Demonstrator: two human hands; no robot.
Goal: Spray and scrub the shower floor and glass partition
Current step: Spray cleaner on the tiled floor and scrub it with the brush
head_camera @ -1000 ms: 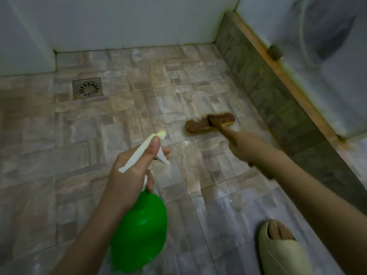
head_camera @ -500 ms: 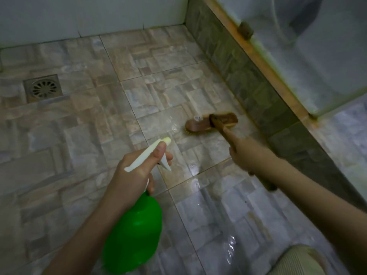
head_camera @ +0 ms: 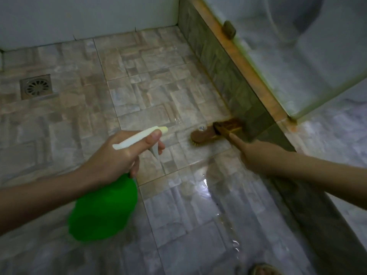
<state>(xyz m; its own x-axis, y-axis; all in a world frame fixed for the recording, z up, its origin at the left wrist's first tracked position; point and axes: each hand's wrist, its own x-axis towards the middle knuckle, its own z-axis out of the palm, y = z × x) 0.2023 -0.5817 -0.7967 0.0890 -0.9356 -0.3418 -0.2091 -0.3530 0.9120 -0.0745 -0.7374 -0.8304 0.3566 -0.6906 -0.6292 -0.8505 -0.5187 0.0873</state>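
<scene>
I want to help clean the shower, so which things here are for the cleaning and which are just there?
For the job:
green plastic spray bottle with white trigger, held by left hand
brown wooden scrub brush, held by right hand
wet stone-pattern tiled floor
cloudy glass partition

Just there:
square metal floor drain
small brown clip on the rail under the glass
</scene>
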